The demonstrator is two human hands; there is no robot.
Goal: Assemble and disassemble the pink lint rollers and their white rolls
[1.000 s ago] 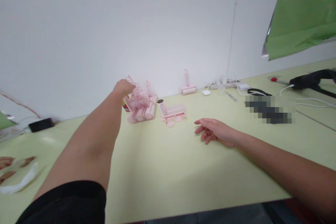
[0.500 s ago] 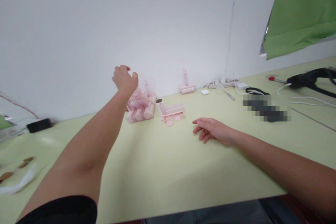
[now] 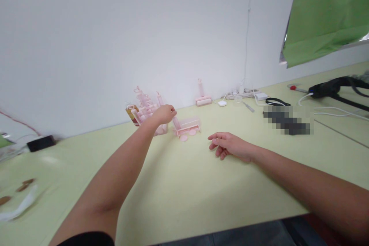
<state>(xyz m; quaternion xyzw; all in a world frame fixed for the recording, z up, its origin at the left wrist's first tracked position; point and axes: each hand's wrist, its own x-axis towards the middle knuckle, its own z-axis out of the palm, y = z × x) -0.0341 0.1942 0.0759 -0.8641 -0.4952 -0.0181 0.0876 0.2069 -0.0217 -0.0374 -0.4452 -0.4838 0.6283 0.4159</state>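
My left hand (image 3: 165,114) reaches far across the pale green table (image 3: 184,184) to a heap of pink lint rollers (image 3: 143,108) by the wall. Its fingers are curled over the top end of a pink tube (image 3: 176,123) that leans beside the heap. A pink roller frame (image 3: 188,125) lies just right of the tube, with small pink discs (image 3: 187,135) in front of it. My right hand (image 3: 229,145) rests on the table nearer to me, fingers loosely spread, holding nothing.
One pink roller (image 3: 202,98) stands upright against the white wall. A power strip (image 3: 242,93), white adapter (image 3: 221,103), cables and a black tool (image 3: 331,86) lie at the right under a green cloth (image 3: 325,11). A black box (image 3: 40,143) and white scraps (image 3: 17,205) are at the left.
My left hand rose above the heap of rollers, then dropped to its right side onto the pink tube. My right hand stayed put. The camera turned slightly right.
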